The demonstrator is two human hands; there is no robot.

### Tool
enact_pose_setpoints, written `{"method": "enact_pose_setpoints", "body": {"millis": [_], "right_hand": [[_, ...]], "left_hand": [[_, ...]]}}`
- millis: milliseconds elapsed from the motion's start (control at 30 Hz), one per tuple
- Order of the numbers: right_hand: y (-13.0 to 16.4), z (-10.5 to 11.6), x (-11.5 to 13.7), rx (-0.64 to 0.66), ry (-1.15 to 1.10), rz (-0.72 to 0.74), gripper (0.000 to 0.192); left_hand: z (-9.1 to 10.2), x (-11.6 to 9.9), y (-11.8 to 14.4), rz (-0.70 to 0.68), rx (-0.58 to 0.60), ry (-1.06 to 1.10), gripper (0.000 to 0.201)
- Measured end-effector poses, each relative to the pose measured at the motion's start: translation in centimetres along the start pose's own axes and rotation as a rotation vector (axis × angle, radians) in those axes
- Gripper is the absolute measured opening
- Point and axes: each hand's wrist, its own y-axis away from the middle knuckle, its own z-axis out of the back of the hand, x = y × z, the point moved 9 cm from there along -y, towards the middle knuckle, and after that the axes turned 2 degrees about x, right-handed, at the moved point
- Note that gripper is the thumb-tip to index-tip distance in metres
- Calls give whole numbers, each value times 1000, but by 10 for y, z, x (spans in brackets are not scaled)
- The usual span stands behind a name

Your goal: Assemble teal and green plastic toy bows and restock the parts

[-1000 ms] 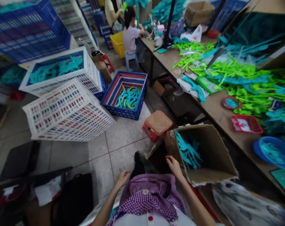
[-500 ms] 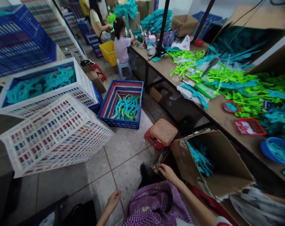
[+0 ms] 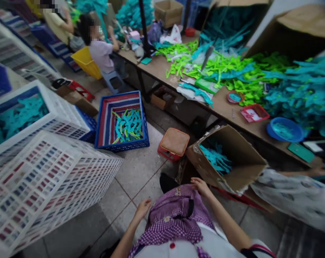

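grey tiled floor runs under the tilted brown cardboard box (image 3: 233, 161) of teal cut-outs, which opens up and leftward just beyond the right hand (image 3: 202, 187), loosely curled at the purple checked apron (image 3: 178, 213), while the left hand (image 3: 142, 209) hangs empty, farther away.

I see my right hand (image 3: 202, 187) resting at the edge of the purple checked apron (image 3: 175, 215) across my lap, just beside the lower flap of a cardboard box (image 3: 240, 161). The box lies tipped on the floor, its open mouth turned up and toward me, with a heap of teal cut pieces (image 3: 216, 159) inside against the left wall. My left hand (image 3: 143, 208) hangs loosely curled, touching the apron's other edge, holding nothing.
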Motion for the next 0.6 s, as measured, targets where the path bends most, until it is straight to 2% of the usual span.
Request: {"method": "enact_pose_setpoints", "body": {"millis": [133,233,333,433,500,600], "right_hand": [[-13,51,16,-260,-430,29,23],[-34,97,22,-448,-708,29,12],[-55,129,19,-575,-900,-3,9],[-66,143,9,-641,-1021,-84,21],[-71,144,0,-656,-1073,-155,29],[-78,142,-14,-685,-1126,-216,41]], "left_hand": [[23,-78,-44,-121,71,-116,25],[39,-139,-74,-200,116,-186,37],[53,-189,-94,-232,146,-233,44],[61,-232,-106,-250,181,-275,46],[58,-265,-112,-278,217,-308,48],[35,-328,-124,-359,310,-358,46]]}}
